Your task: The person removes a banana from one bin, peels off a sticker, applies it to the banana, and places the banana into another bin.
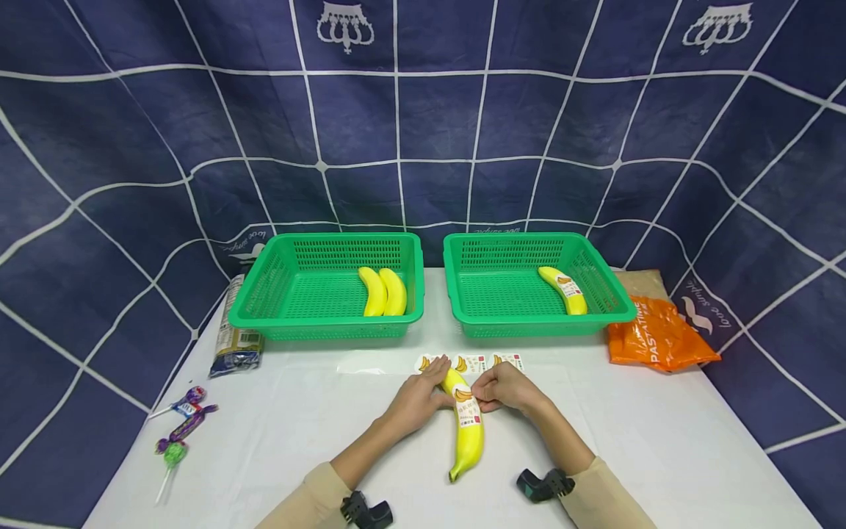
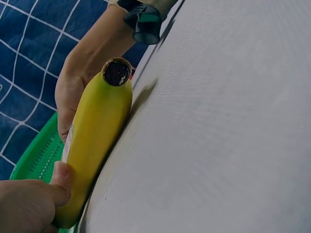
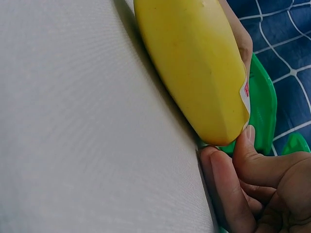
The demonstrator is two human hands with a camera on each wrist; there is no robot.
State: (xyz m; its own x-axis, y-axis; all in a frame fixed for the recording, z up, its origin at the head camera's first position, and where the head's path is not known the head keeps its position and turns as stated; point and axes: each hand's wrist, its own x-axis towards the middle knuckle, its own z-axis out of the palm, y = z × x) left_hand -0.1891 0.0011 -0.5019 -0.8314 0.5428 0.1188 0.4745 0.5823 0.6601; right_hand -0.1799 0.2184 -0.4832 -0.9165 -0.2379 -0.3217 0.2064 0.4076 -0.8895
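A yellow banana (image 1: pixel 468 433) with a white label (image 1: pixel 465 409) lies on the white table (image 1: pixel 661 448), stem end toward me. My left hand (image 1: pixel 438 387) grips its far end from the left, the thumb (image 2: pixel 60 180) pressed to the peel. My right hand (image 1: pixel 483 397) holds the same end from the right, fingers curled, the thumb (image 3: pixel 245 145) at the label's edge (image 3: pixel 244 92). In the left wrist view the banana (image 2: pixel 95 141) fills the middle. Just beyond the hands lies a strip of banana stickers (image 1: pixel 482 361).
Two green baskets stand at the back: the left one (image 1: pixel 264 297) holds two plain bananas (image 1: pixel 383 292), the right one (image 1: pixel 601 290) one labelled banana (image 1: pixel 563 289). An orange bag (image 1: pixel 657 336) lies at right; a packet (image 1: pixel 234 334) and lollipops (image 1: pixel 181 426) at left.
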